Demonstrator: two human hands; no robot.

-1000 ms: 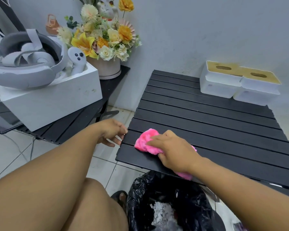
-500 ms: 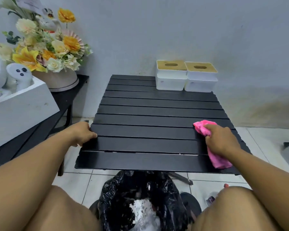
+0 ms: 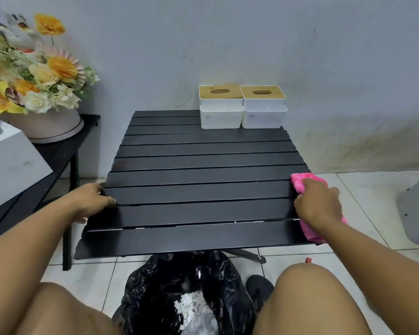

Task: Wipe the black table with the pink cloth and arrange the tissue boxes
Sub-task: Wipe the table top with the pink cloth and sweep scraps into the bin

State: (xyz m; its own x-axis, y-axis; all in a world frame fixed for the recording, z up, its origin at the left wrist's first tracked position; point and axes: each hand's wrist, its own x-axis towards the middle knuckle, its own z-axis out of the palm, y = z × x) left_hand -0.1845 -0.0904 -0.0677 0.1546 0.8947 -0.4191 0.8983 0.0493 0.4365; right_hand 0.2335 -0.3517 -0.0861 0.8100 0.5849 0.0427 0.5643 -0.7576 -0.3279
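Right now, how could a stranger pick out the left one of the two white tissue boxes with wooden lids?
Find the black slatted table; at its far edge, by the grey wall, two white plastic boxes stand side by side. Yours is the left tissue box, nearer the flower bouquet; its twin, the right tissue box, sits at the corner.

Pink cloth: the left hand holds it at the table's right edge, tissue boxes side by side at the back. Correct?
No: the head view shows the right hand holding the pink cloth at the black table's right edge; the left hand holds the left edge.
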